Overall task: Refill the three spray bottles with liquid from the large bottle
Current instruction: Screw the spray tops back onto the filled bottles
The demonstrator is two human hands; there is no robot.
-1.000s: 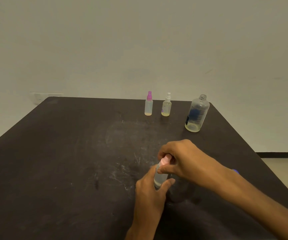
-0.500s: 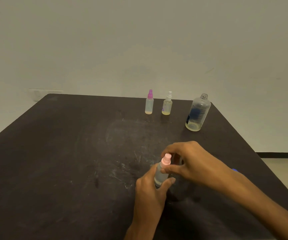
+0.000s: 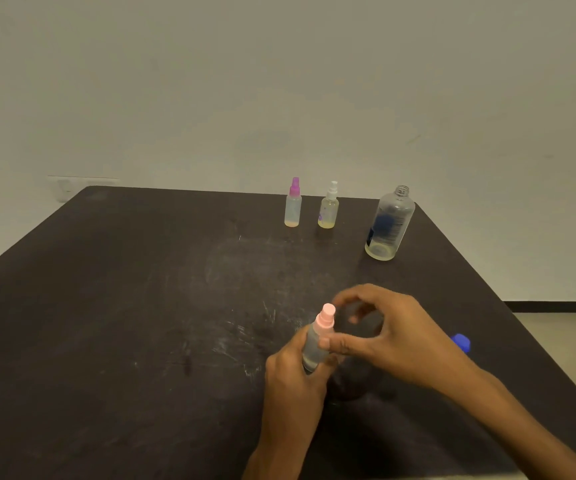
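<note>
Head view:
Pink-capped spray bottle: small, clear, upright, pale pink nozzle on top, near the front of the dark scuffed surface.
Left hand: clenched round that bottle's body.
Right hand: released, fingers curled loosely just beside the nozzle, thumb touching the bottle.
Magenta-capped spray bottle: at the far edge, beside the white-capped spray bottle.
Large bottle: clear, uncapped, liquid low.
Label: dark blue, writing unreadable.
Blue cap: right of the hands.
</note>
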